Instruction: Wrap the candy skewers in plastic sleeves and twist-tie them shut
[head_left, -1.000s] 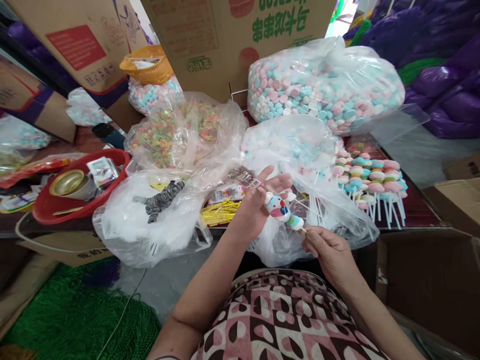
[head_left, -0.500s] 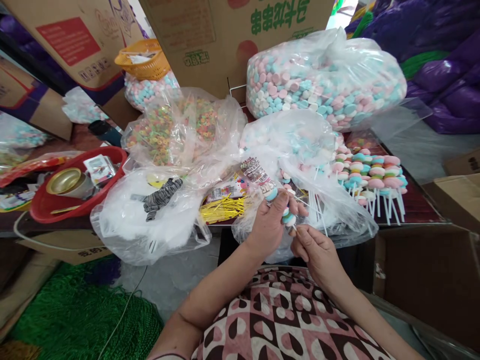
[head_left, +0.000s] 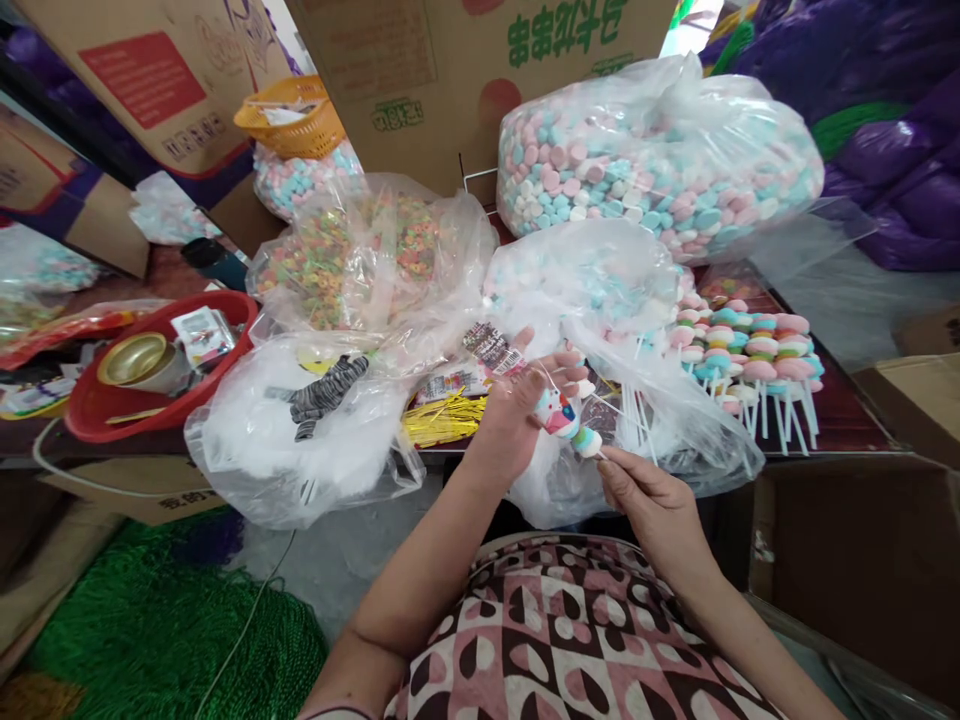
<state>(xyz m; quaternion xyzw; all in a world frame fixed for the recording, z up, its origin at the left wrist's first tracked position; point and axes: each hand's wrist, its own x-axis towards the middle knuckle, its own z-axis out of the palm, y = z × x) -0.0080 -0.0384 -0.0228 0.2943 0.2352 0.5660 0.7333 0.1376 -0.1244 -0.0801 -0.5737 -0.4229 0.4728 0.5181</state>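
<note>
A candy skewer [head_left: 587, 441] with blue, white and green pieces hangs between my hands, its upper part inside a small printed wrapper [head_left: 559, 412]. My right hand [head_left: 651, 495] pinches the stick at its lower end. My left hand [head_left: 517, 405] is at the wrapper's upper end, thumb at the wrapper and fingers spread behind it. Beyond that hand is a printed packet with a barcode [head_left: 491, 347]. Yellow twist ties [head_left: 444, 418] lie to the left. Finished-looking candy skewers [head_left: 776, 345] are piled at the right, and white sticks [head_left: 637, 415] lie on plastic nearer the middle.
Large bags of marshmallows [head_left: 660, 165] and ring candies [head_left: 360, 250] stand behind. A red basin [head_left: 82, 410] and a white bag with a dark striped bundle [head_left: 328, 392] are left. An open carton [head_left: 847, 570] sits lower right.
The fingers of my left hand have spread from around the skewer. The printed wrapper now shows on its upper part. My right hand has shifted slightly right with the stick.
</note>
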